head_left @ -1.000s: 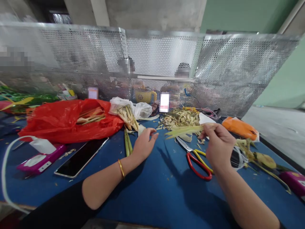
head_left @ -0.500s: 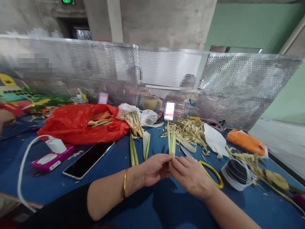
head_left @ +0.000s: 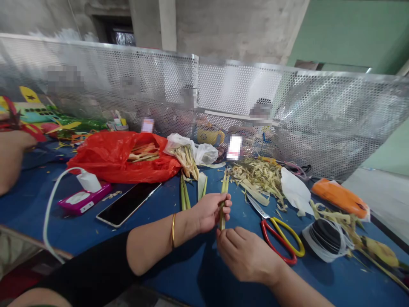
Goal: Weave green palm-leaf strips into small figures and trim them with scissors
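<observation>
My left hand point(head_left: 213, 209), with a gold bangle on the wrist, is closed around the middle of a bundle of pale green husk leaves point(head_left: 225, 184). The leaf tips point away from me. Just below, my right hand point(head_left: 244, 251) pinches the lower end of the same bundle. Scissors point(head_left: 277, 233) with one red and one yellow handle lie on the blue table beyond my right hand. Left of the bundle lie more green husk strips point(head_left: 184, 194) and a pale leaf piece point(head_left: 202, 186).
A red plastic bag point(head_left: 105, 155) of dried husks, a phone point(head_left: 128, 205) and a purple power strip point(head_left: 83, 200) lie left. Husk scraps point(head_left: 263, 177), a white cord spool point(head_left: 326, 241) and an orange packet point(head_left: 340, 198) lie right. Another person's arm point(head_left: 12, 157) reaches in at far left.
My right hand has moved down the bundle to its lower end, while my left hand has closed around the middle. The scissor handles now show fully. The view has shifted slightly left.
</observation>
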Motion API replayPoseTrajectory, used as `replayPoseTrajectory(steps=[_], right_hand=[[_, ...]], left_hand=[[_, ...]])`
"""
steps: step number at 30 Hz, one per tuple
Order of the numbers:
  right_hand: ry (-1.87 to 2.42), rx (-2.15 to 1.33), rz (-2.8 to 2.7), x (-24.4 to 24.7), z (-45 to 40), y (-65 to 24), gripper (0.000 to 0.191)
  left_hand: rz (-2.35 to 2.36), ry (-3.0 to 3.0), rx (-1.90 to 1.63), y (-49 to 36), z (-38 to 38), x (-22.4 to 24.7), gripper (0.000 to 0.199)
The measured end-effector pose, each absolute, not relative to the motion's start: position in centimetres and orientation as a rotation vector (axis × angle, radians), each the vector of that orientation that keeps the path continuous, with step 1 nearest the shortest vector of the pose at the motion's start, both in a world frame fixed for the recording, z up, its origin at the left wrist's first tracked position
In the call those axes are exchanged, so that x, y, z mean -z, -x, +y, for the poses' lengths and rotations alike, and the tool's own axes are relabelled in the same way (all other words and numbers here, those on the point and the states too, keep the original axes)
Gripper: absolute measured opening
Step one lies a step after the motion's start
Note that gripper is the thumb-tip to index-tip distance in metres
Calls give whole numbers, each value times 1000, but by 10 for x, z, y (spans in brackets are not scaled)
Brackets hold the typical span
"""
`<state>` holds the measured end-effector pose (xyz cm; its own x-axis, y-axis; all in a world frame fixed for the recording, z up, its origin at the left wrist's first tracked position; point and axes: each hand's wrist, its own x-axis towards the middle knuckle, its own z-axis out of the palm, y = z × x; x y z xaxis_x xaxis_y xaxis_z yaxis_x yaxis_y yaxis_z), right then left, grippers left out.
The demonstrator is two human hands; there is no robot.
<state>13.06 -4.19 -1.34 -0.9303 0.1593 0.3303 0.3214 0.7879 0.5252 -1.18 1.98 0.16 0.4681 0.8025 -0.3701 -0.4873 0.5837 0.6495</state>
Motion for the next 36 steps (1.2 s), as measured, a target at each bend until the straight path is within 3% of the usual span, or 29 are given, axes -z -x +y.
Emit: replayPoseTrajectory(steps=[8,14,19,23,28,36], right_hand=[[229,819,-2698,13,-49,-119,20],[397,712,-2411,-8,-49,-138,28],[883,893,-2329,-17,-32,-153,38],[958,930,-2542,-14,-20,-155,43],[963,749,-2704,-13,-17,-159,18],[1094,291,-2703,-11,-11,-169,25]], left_hand=[[796,-756,-808,12,14,-5,16],[1212,-1944,-904,25,8,-22,28],[1413,-2598,-522,26,-1,-22,32],[1305,-2726,-378,24,-3,-17,34],[1090,-2826,-236,27,2,-18,35],[1024,-2814,-165,36,12,-23,31]])
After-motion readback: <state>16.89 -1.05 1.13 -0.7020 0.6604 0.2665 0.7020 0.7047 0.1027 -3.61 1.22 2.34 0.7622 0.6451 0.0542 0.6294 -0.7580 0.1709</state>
